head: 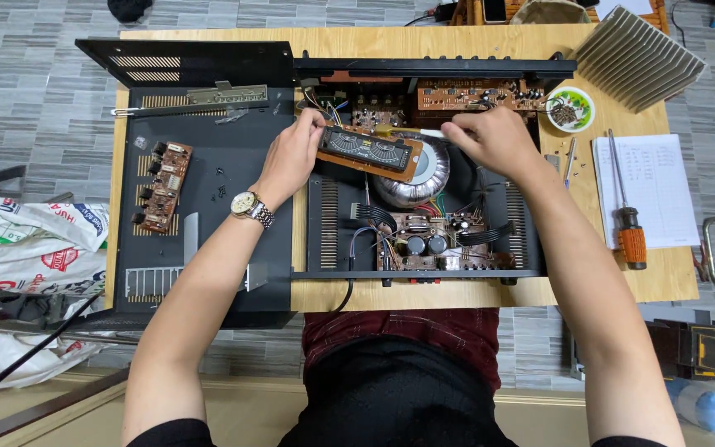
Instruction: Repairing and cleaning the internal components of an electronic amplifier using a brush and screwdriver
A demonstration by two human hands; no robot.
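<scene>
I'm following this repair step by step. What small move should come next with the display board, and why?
Probably ease the display board gently upward. The left hand holds its left end, the right hand pinches a pale tool at its right end, and it sits tilted over the transformer, wires close behind.

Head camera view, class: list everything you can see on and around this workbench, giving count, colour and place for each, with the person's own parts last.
Open amplifier chassis: one, black, table centre.
Display board: one, brown with dark panel, held over the chassis.
Toroidal transformer: one, silver, inside chassis.
Removed cover: one, black, table left.
Small circuit board: one, brown, on the cover.
Screwdriver: one, orange handle, on the paper.
Paper sheet: one, white, table right.
Bowl: one, white and green, far right.
Heatsink: one, grey, far right corner.
Plastic bags: several, white, floor left.
Wristwatch: one, silver, left wrist.
Left hand: on the board's left end.
Right hand: at the board's right end.
</scene>
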